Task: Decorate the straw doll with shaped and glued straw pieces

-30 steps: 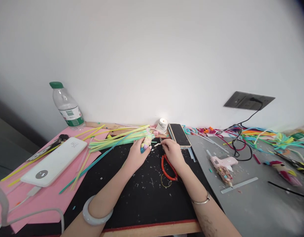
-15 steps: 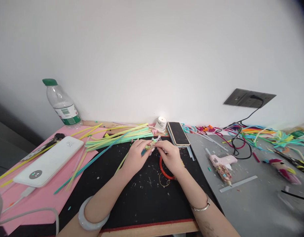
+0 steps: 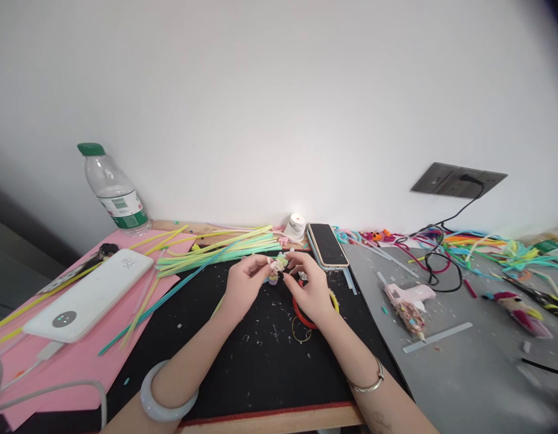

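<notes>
A small pastel fuzzy piece (image 3: 279, 264), with pale green, pinkish and lilac parts, is held up between my two hands over the black mat (image 3: 260, 374). My left hand (image 3: 248, 282) pinches it from the left with thumb and forefinger. From the right, the curled fingers of my right hand (image 3: 309, 286) grip its other side. The fingers cover much of it, so its exact shape is hidden. Under my right wrist lies a red ring-shaped handle (image 3: 301, 314), with a thin brownish loop (image 3: 300, 333) beside it.
Green and yellow pipe cleaners (image 3: 219, 256) lie behind my hands, near a phone (image 3: 328, 245) and a white roll (image 3: 296, 226). At left are a power bank (image 3: 91, 295), pink paper (image 3: 138, 241) and a bottle (image 3: 116, 193). A glue gun (image 3: 409, 296) rests at right.
My fingers have shifted around the small piece, turning it so pinkish and lilac parts show. My right thumb and forefinger have moved farther apart, and my right hand sits slightly further left.
</notes>
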Demonstrator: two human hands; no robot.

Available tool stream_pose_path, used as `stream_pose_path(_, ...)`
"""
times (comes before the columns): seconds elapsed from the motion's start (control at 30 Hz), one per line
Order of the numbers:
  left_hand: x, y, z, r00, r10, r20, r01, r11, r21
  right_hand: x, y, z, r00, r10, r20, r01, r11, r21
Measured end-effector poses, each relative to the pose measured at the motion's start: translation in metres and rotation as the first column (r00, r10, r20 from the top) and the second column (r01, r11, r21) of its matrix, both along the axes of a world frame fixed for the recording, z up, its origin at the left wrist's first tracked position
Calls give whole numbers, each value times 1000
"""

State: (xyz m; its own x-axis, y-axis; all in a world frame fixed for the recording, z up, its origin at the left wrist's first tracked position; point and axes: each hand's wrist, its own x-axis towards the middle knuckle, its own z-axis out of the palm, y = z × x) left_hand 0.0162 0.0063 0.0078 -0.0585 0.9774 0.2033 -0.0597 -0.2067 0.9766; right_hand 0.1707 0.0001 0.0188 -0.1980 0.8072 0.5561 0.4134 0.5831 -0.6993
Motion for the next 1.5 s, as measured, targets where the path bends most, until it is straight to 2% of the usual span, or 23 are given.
stream_pose_path(0.1,1,1,2,991,-21,133,27,999,-46,-1,0,-2,997,21,72,-17,998,-65)
stream_pose_path(0.43,2,-6,8,993,-106,58,102,993,65,-4,-2,2,1000,18,18,-16,992,-124)
stream_pose_path(0.57,3,-8,11,998,-40,41,37,996,82,-2,-1,3,999,34,-37,-40,985,-170)
stream_pose_path(0.67,3,-9,12,1000,7,17,-8,997,71,-2,0,2,997,75,-15,-76,976,-204)
stream_pose_path(0.87,2,-11,12,998,26,-52,-20,993,114,-1,-1,2,993,114,39,-102,967,-233)
stream_pose_path(1.0,2,-11,11,996,20,-84,-13,996,83,0,0,1,990,131,50,-114,960,-257)
stream_pose_path(1.1,1,-11,11,996,12,-84,-7,998,59,0,0,0,992,123,-17,-123,954,-273)
stream_pose_path(1.3,0,-12,10,997,-48,-61,53,995,80,-2,0,1,935,99,-340,-216,920,-327)
stream_pose_path(1.4,1,-12,11,997,-58,-45,61,995,74,-3,0,2,921,111,-373,-242,914,-326)
stream_pose_path(1.5,2,-12,12,999,-36,-10,36,998,54,-4,0,2,934,130,-332,-246,908,-338)
